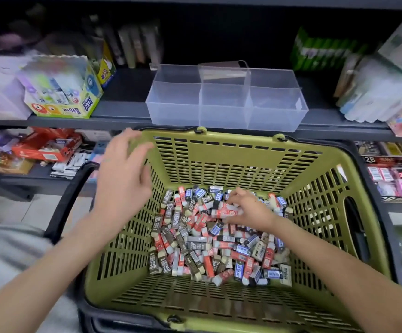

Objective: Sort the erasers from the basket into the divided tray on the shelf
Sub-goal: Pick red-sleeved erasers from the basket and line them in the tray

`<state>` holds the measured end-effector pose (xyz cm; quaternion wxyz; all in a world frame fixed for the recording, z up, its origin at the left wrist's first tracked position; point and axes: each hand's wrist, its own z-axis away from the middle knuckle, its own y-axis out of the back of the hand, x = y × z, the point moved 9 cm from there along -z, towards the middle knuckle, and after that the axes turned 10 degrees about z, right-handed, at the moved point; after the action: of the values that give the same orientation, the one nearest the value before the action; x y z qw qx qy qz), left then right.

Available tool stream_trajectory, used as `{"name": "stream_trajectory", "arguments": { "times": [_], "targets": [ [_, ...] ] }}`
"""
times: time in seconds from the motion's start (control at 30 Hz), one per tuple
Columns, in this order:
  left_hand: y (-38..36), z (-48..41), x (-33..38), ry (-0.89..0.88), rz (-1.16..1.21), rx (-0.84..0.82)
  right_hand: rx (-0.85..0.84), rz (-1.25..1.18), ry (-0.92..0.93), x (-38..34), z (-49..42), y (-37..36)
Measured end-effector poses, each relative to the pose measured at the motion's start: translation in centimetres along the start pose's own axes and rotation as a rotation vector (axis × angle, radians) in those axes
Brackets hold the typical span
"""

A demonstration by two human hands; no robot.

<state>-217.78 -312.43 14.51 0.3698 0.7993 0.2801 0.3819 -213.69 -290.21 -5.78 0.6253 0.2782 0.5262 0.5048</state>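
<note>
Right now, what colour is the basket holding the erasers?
The basket is olive green, with black handles; clearest in the head view.

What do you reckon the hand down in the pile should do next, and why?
Probably lift the right hand, whose fingers curl round red erasers, up to one compartment of the divided tray on the shelf. The tray looks empty, the pile in the green basket is mixed by colour, and the left hand hovers open near the basket's rim, holding nothing.

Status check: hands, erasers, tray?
Left hand open by basket rim. Right hand gripping erasers in basket. Tray on shelf empty. Nothing blocking.
</note>
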Motion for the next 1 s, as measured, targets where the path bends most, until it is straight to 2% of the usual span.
{"name": "stream_trajectory", "arguments": {
  "times": [0.03, 0.07, 0.13, 0.17, 0.23, 0.3, 0.37, 0.43, 0.63, 0.7, 0.8, 0.93, 0.97, 1.0],
  "targets": [
    [-1.0, 0.2, 1.1, 0.035, 0.142, -0.038, 0.065, -0.108, -0.041, 0.1, 0.6, 1.5],
    [-2.8, 0.6, 1.7, 0.172, 0.338, -0.142, 0.151, -0.232, -0.076, -0.2, 1.3, 3.2],
    [-8.3, 2.8, 3.3, 0.592, 0.81, -0.461, 0.358, -0.431, -0.12, -1.6, 2.7, 6.4],
    [-10.7, 3.9, 4.7, 0.769, 1.039, -0.556, 0.448, -0.491, -0.12, -2.8, 3.3, 7.7],
    [-14.1, 4.5, 6.6, 0.987, 1.417, -0.535, 0.54, -0.552, -0.106, -5.3, 4.1, 8.8],
    [-15.9, 4.1, 6.4, 1.162, 1.619, -0.372, 0.526, -0.565, -0.113, -7.2, 4.3, 8.8],
    [-16.7, 4.0, 5.3, 1.242, 1.619, -0.313, 0.46, -0.533, -0.093, -7.8, 3.9, 9.0],
    [-16.7, 4.0, 4.2, 1.233, 1.587, -0.367, 0.357, -0.521, -0.063, -7.7, 3.4, 9.5],
    [-16.3, 4.1, 3.2, 1.214, 1.462, -0.661, 0.088, -1.043, -0.187, -4.7, 1.9, 9.6],
    [-16.3, 4.0, 2.9, 1.209, 1.468, -0.674, 0.028, -1.104, -0.23, -4.9, 1.3, 9.3],
    [-16.3, 3.8, 3.0, 1.177, 1.56, -0.662, -0.01, -0.985, -0.274, -5.5, 0.4, 8.6],
    [-16.6, 4.3, 3.6, 1.204, 1.641, -0.649, 0.278, -0.405, -0.241, -6.4, -0.2, 10.1],
    [-16.6, 4.3, 3.7, 1.202, 1.647, -0.651, 0.288, -0.356, -0.221, -7.0, -0.1, 10.0],
    [-16.4, 4.1, 3.8, 1.181, 1.637, -0.667, 0.252, -0.439, -0.203, -7.3, -0.2, 9.5]
  ]
}}
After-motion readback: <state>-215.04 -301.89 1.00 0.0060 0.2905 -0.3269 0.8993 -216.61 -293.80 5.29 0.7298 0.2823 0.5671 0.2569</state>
